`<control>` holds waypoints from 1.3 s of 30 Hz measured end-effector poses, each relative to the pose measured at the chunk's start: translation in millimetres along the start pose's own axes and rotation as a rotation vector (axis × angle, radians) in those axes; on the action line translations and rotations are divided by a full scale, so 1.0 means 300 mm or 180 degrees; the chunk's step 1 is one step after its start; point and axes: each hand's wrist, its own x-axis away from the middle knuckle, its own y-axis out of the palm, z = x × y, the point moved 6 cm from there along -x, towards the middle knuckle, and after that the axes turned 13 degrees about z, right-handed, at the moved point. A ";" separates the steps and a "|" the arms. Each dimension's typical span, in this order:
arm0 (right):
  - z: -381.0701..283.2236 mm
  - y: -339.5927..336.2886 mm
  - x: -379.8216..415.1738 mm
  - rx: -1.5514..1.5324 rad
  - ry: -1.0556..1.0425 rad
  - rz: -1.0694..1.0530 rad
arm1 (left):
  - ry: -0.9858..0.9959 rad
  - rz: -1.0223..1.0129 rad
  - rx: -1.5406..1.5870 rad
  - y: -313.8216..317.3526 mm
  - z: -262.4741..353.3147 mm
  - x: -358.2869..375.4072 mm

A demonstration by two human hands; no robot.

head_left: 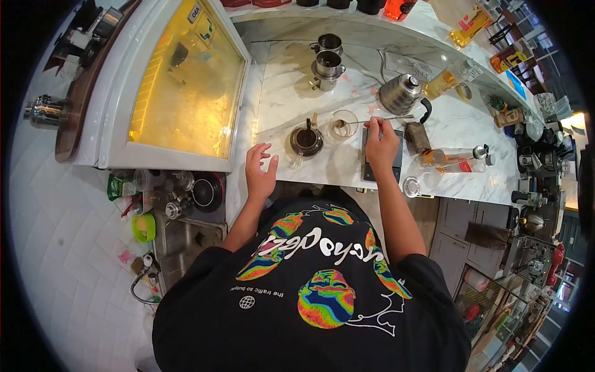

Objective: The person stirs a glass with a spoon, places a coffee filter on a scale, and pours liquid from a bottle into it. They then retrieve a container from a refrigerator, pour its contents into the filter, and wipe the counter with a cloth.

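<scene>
My right hand (382,144) is closed in a pinch on a thin metal spoon (359,121), whose lower end reaches into a clear drinking glass (351,131). What lies in the bottom of the glass is too small to make out. Left of it stands a glass pot (306,149) with dark liquid inside and a handle on the far side. My left hand (261,170) hovers by the counter's near edge, left of the pot, fingers apart and holding nothing. Partly hidden under my right hand and forearm is a flat black scale (392,162).
A steel gooseneck kettle (400,96) stands beyond my right hand. Metal drip filters (328,64) are at the back. Bottles (449,158) lie right, near a brown pouch (418,136). A glass-door fridge (186,80) borders the left, above a sink (186,245).
</scene>
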 end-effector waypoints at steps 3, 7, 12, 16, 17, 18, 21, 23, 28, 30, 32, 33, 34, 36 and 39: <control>0.023 0.026 -0.034 0.0098 0.0042 -0.0201 | 0.0136 0.0046 0.0059 0.038 0.080 -0.034; 0.063 0.054 -0.044 -0.0025 0.0015 -0.0339 | 0.0809 0.0098 0.0001 0.103 0.219 -0.109; 0.107 0.045 -0.068 -0.0095 0.0177 -0.0521 | 0.2105 -0.0471 -0.0436 0.263 0.455 -0.158; 0.127 0.030 -0.081 -0.0363 0.0231 -0.0654 | 0.2150 -0.1398 -0.0882 0.472 0.434 -0.192; 0.131 0.028 -0.088 -0.0388 0.0219 -0.0677 | 0.2109 -0.1688 -0.1028 0.516 0.418 -0.191; 0.132 0.026 -0.094 -0.0409 0.0209 -0.0698 | 0.2110 -0.1873 -0.1171 0.547 0.407 -0.190; 0.124 0.018 -0.118 -0.0451 0.0135 -0.0800 | 0.2116 -0.2272 -0.1518 0.623 0.380 -0.176; 0.109 0.017 -0.136 -0.0471 0.0139 -0.0862 | 0.2147 -0.2343 -0.1651 0.661 0.367 -0.175; 0.095 0.017 -0.173 -0.0471 -0.0137 -0.0922 | 0.2080 -0.2540 -0.1835 0.720 0.383 -0.207; 0.088 0.016 -0.183 -0.0560 -0.0063 -0.0917 | 0.2028 -0.2479 -0.1718 0.719 0.395 -0.225; 0.070 0.014 -0.200 -0.0652 0.0017 -0.0880 | 0.1906 -0.2332 -0.1500 0.714 0.407 -0.256; 0.054 0.013 -0.211 -0.0671 -0.0054 -0.0834 | 0.1953 -0.2195 -0.1399 0.705 0.420 -0.274; 0.038 0.014 -0.221 -0.0690 -0.0130 -0.0788 | 0.2001 -0.2052 -0.1296 0.693 0.433 -0.294; 0.012 0.026 -0.233 -0.0746 -0.0187 -0.0764 | 0.2043 -0.1847 -0.1193 0.665 0.449 -0.329; -0.028 0.072 -0.244 -0.0824 -0.0233 -0.0825 | 0.1976 -0.1704 -0.1189 0.620 0.438 -0.376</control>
